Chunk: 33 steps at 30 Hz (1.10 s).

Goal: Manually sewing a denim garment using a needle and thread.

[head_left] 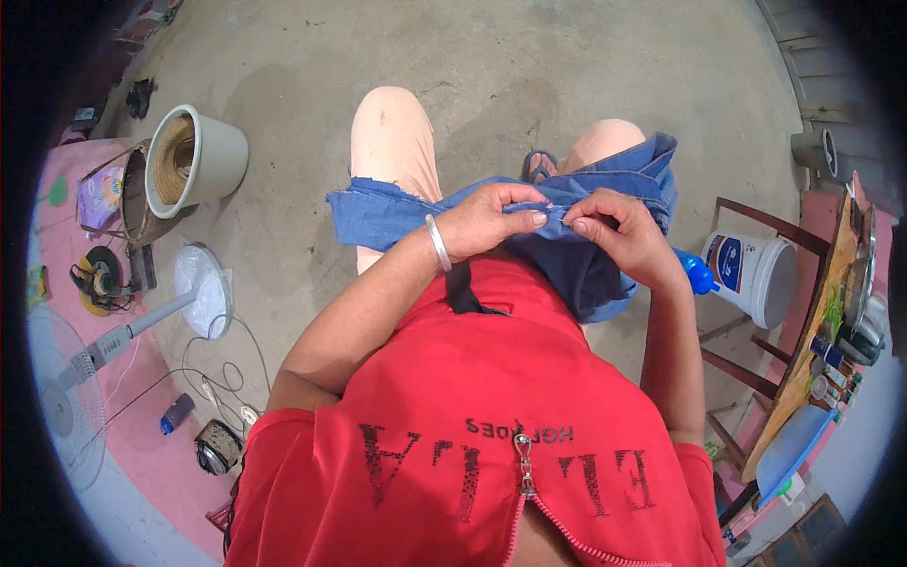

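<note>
Blue denim cloth (378,213) lies across my lap, its frayed edge stretching out to the left and a bunched part hanging at the right. My left hand (482,219), with a silver bangle at the wrist, pinches the denim between thumb and fingers near the middle. Just to its right, my right hand (622,234) is closed at the same edge, thumb against forefinger. Whether a needle or thread is between those fingertips is too small to make out. The two thumbs are a short way apart over the fabric.
On the left stand a pale bucket (222,156), a fan (71,425) and a loose cable (217,378) on the floor. To the right are a white tub (756,279), a blue bottle (697,272) and a wooden table (789,397) with kitchen things on it.
</note>
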Available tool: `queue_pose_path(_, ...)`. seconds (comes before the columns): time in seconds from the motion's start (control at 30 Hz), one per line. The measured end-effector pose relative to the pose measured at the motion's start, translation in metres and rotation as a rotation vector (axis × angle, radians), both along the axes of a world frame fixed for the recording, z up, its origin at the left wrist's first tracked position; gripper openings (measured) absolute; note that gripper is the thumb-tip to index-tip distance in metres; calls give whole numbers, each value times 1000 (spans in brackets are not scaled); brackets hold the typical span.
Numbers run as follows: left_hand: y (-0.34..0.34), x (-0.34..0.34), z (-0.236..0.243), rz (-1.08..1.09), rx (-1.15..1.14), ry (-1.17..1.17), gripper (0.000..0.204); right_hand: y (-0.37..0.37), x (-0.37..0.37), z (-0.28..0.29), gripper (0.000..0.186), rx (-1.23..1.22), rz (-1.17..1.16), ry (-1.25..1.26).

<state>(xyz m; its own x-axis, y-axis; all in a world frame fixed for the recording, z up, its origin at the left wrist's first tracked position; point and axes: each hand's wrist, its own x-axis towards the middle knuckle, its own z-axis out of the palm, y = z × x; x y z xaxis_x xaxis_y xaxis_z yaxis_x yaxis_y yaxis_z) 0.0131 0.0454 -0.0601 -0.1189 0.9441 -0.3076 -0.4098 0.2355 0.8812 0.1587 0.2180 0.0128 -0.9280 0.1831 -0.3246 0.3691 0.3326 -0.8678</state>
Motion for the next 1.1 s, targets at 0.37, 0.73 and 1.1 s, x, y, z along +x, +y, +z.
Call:
queue_pose_path(0.37, -2, 0, -2, -9, -2, -68, 24, 3, 2, -17, 14, -213, -4, -27)
queue_pose_path(0.73, -18, -12, 3, -4, -169, 145, 18, 2, -3, -15, 15, -163, -74, -41)
queue_pose_path(1.1, -20, -5, -3, 148, -107, 41, 17, 4, -15, -7, 12, -89, 22, -68)
